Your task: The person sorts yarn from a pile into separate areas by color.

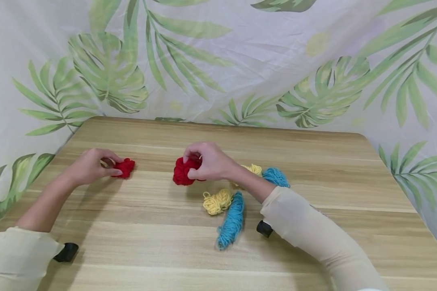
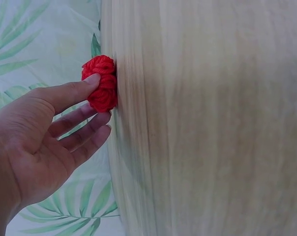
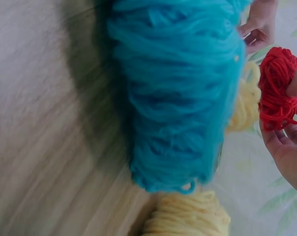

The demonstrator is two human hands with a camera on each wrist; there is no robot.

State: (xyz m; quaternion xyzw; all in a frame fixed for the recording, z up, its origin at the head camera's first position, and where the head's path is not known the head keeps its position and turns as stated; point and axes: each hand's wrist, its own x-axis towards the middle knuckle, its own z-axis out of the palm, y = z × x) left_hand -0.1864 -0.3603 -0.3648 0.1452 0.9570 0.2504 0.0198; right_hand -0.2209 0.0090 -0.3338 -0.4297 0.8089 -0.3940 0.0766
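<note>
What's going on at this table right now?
Someone's left hand pinches a small red yarn bundle, while their right hand grips a larger red bundle nearer the middle of the table. Two yellow bundles and two blue bundles lie near the right forearm.

The person's left hand [image 1: 91,166] pinches a small red yarn bundle [image 1: 126,168] on the wooden table [image 1: 149,250], while the right hand [image 1: 212,162] grips a larger red bundle [image 1: 181,173]. A yellow skein [image 1: 217,201] and a long blue skein [image 1: 232,221] lie side by side, and a second yellow skein [image 1: 254,169] and second blue skein [image 1: 275,176] show beyond the right forearm [image 1: 253,184]. A leaf-patterned cloth [image 1: 240,60] hangs behind
</note>
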